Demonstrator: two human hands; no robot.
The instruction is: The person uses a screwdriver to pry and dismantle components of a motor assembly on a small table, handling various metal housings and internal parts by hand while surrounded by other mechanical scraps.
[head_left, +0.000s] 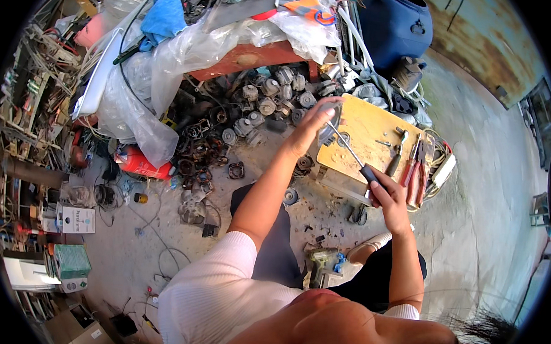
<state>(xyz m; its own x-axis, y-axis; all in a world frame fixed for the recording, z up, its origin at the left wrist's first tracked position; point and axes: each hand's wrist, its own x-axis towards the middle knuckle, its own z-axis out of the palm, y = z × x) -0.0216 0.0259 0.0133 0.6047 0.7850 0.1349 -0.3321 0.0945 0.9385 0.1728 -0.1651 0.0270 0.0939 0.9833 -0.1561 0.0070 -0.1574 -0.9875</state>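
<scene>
My left hand (pixel 311 127) grips a round grey metal part (pixel 327 135) held up on edge at the left side of a yellow work board (pixel 370 114). My right hand (pixel 385 195) is closed around the dark handle of a screwdriver (pixel 352 153), whose shaft reaches up-left to the metal part. Another small round metal piece (pixel 344 139) lies behind the shaft on the board. To the right of the screwdriver lie a hammer (pixel 395 159), small loose metal bits (pixel 384 143), red-handled pliers (pixel 418 181) and a second red-handled tool (pixel 409 168).
Piles of motor parts (pixel 260 104) cover the floor beside the board, under a plastic-draped red bench (pixel 243 59). A blue barrel (pixel 386 26) stands behind. A red cylinder (pixel 140 163), cables, boxes (pixel 76 219) and scrap fill the left side. A power tool (pixel 317 263) is near my feet.
</scene>
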